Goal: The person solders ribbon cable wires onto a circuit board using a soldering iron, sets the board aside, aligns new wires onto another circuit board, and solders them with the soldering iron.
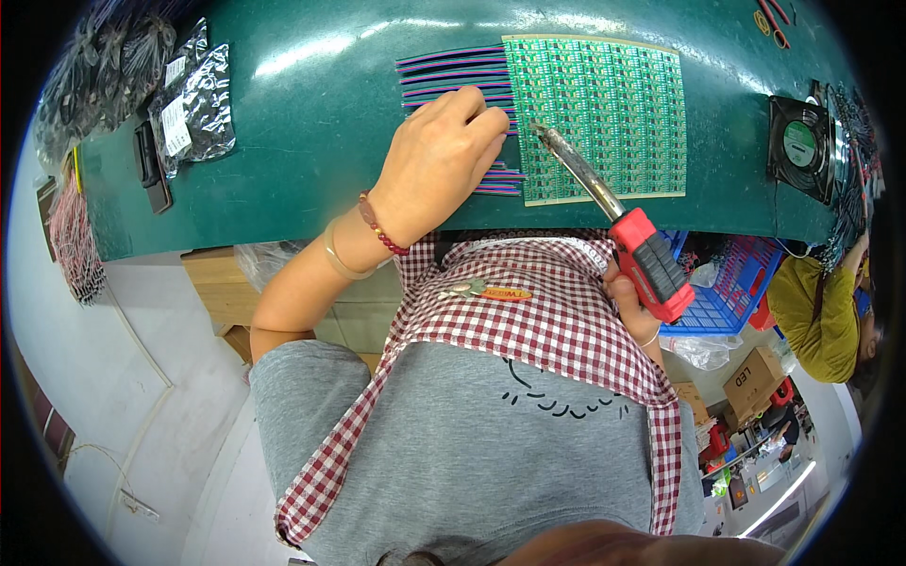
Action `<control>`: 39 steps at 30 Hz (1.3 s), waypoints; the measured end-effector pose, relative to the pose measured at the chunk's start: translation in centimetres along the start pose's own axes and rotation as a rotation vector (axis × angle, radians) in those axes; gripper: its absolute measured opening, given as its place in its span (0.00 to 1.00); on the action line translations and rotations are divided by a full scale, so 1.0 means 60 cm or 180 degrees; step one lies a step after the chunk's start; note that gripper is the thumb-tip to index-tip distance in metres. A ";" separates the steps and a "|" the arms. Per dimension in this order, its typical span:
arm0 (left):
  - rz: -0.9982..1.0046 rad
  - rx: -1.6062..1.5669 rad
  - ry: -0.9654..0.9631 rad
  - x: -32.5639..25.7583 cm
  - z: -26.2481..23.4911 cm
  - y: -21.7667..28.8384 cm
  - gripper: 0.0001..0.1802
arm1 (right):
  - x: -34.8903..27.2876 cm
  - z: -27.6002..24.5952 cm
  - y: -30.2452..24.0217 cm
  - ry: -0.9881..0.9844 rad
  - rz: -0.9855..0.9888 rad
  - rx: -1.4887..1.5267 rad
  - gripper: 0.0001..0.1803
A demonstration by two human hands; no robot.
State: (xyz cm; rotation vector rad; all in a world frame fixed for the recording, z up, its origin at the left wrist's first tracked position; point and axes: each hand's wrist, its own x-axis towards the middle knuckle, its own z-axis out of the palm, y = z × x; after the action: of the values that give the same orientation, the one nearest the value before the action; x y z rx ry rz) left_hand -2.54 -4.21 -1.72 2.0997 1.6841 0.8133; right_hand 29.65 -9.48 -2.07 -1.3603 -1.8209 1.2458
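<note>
A green circuit board panel (613,113), patterned with rows of small parts, lies on the bench. Along its left edge, several thin multicoloured wires (453,71) stick out side by side to the left. My left hand (439,156) is closed in a pinch over these wires, beside the panel's edge; its fingertips are partly hidden. Lower right, my right hand (630,300) is wrapped round the handle of a red and black soldering iron (651,264). The iron's metal tip points up and left, at the left part of the panel near my left fingers.
The green bench (311,123) curves across the top. Silvery bags (200,113) lie at its left, beside a dark phone-like object (151,165). A black fan (800,146) stands at the right. Below the bench edge is a blue basket (722,292); another person's sleeve (810,316) shows far right.
</note>
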 end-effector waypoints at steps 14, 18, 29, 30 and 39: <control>-0.0064 -0.0039 -0.0008 0.001 0.000 0.000 0.05 | 0.013 0.005 -0.016 -0.0138 0.0116 0.0031 0.11; -0.0078 -0.0061 -0.0010 0.001 0.000 0.000 0.05 | 0.008 0.002 -0.012 -0.0030 0.0027 0.0043 0.11; -0.0098 -0.0072 -0.0011 0.001 -0.001 0.000 0.04 | 0.018 0.006 -0.023 -0.0113 0.0079 0.0079 0.10; -0.0089 -0.0075 -0.0001 0.001 0.000 -0.001 0.04 | 0.016 0.006 -0.020 -0.0081 0.0040 0.0024 0.10; -0.0079 -0.0173 -0.0001 0.004 -0.001 -0.003 0.04 | 0.011 0.000 -0.016 -0.0109 -0.0026 -0.0099 0.12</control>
State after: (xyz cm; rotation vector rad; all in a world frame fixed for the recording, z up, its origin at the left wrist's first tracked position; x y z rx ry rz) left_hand -2.69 -3.96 -1.72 2.0389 1.6655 0.8417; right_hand 29.00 -8.91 -1.25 -1.3546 -1.8748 1.2485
